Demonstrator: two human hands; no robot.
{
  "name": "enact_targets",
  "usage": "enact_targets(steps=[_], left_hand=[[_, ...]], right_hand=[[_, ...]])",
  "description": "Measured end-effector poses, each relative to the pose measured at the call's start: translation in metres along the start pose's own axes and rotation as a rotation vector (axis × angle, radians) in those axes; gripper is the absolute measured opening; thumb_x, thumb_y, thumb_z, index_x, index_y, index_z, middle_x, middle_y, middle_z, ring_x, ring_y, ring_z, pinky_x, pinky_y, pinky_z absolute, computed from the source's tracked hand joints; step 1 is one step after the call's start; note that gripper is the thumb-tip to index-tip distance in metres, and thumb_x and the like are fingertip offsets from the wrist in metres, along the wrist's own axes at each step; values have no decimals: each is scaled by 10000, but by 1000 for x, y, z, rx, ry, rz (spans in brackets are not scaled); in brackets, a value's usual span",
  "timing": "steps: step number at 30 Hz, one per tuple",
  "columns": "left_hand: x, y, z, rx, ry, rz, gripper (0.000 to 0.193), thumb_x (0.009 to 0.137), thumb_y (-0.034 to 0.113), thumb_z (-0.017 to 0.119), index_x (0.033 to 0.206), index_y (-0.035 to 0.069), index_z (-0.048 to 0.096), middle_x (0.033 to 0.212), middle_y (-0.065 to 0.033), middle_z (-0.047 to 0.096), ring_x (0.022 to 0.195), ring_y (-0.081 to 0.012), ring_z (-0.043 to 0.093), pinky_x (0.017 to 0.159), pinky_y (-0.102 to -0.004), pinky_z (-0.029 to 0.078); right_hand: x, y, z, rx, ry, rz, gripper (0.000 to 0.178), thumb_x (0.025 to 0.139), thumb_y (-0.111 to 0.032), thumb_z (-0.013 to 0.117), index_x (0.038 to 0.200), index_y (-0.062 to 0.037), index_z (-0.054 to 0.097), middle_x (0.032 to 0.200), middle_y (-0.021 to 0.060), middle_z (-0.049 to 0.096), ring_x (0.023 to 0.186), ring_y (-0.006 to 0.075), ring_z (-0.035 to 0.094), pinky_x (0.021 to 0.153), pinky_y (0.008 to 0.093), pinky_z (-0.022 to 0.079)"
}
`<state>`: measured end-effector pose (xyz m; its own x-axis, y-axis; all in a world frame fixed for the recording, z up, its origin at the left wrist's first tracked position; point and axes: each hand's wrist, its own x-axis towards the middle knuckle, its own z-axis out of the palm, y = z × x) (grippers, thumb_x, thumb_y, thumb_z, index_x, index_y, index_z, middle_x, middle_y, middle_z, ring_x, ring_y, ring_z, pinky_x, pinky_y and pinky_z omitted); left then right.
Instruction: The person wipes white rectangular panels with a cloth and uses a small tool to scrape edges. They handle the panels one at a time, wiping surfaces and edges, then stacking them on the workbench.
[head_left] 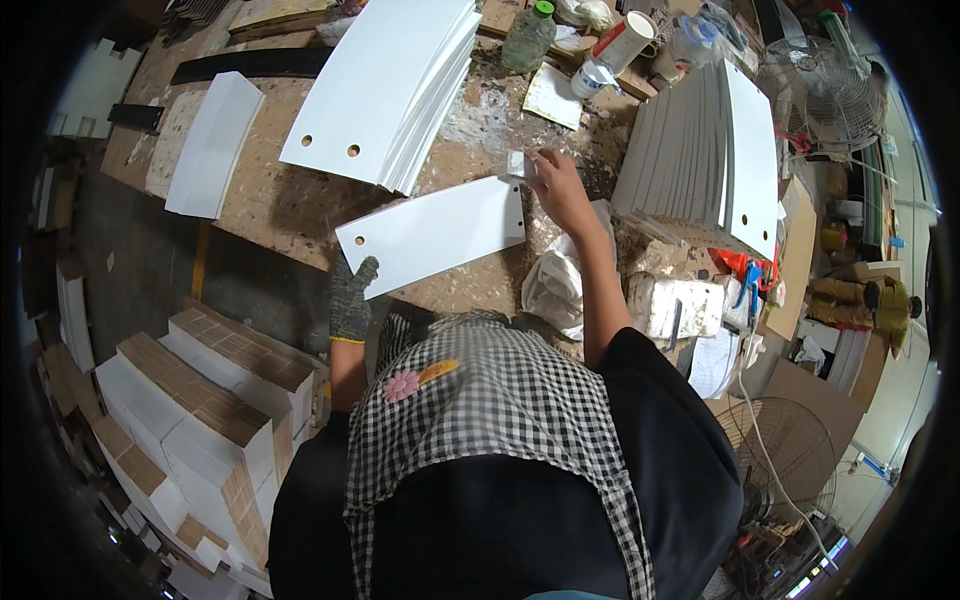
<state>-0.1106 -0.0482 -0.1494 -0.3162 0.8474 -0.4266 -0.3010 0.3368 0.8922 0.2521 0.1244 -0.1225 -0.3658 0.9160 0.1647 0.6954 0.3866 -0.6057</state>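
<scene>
A white board [435, 232] with drilled holes near its ends lies at a slant over the workbench in front of me. My left hand [350, 297], in a dark knitted glove, grips its lower left corner, the thumb on top. My bare right hand [562, 185] is just beyond the board's right end, with its fingers pinched. At those fingertips is a small white piece [516, 163], perhaps a folded scrap or pad; its exact kind is unclear. Right behind the board stands a stack of similar white boards [375, 85], with two round holes in its face.
More white boards [690, 155] stand in a row at the right. A green-capped bottle [529, 38], a paint-smeared card [553, 97] and a white cup [594, 78] sit at the back. White cloth [555, 285] lies near my right forearm. Stacked panels [190, 390] fill the lower left.
</scene>
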Motion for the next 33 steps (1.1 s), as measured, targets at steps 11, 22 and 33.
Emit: enact_targets(steps=[11,22,33], left_hand=[[1,-1,-1,12,-20,7,465,902,93,753,1324,29,568,1039,-5,624,857,-117,558,748,-281,488],[-5,-3,-1,-28,-11,18,469,905,70,723,1346,33,569,1085,-11,637,903,-125,582,796,-293,507],[-29,14,13,-61,25,4,441,961,111,687,1367,24,538,1075,-37,603,913,-144,562,815,-316,509]], right_hand=[[-5,15,7,-140,-1,117,464,825,18,703,1279,-1,612,1256,224,590,1145,416,559,980,447,485],[-24,54,15,3,145,356,394,870,-183,729,1202,16,658,1079,238,629,957,418,607,847,464,494],[60,130,35,-144,305,486,491,852,-318,783,1176,27,652,1093,263,629,1024,457,601,901,512,490]])
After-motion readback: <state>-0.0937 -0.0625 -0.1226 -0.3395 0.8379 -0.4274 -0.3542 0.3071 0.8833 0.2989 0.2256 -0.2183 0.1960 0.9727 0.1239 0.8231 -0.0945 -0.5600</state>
